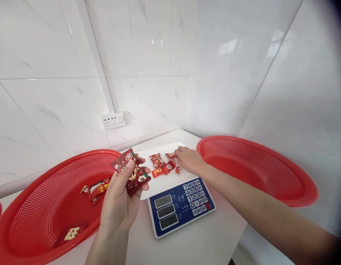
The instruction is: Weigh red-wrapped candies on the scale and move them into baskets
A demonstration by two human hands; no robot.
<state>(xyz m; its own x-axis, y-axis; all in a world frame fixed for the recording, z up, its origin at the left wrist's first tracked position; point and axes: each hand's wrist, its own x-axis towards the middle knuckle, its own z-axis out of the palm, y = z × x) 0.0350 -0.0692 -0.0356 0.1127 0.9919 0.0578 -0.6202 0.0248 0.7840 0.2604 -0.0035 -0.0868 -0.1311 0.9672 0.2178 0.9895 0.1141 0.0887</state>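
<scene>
My left hand (123, 191) is closed around dark red candy packets (137, 178) with flower prints, held in front of the left basket's right edge. My right hand (188, 159) reaches over the white scale pan (156, 184), its fingertips closed at a small red packet (170, 155). Beside it on the pan lie several wrapped pieces: a flowered red packet (157, 160), an orange-red one (158, 172), a red one (169, 167) and a white one (176, 170). The blue scale panel (181, 207) faces me, its display digits too faint to read.
A red perforated basket (24, 206) on the left holds several wrapped pieces (100, 188) and a dark red packet (71, 234). Another red basket (242, 167) stands on the right. Both are beside the scale on a white table (203, 239). A wall socket (113, 120) is behind.
</scene>
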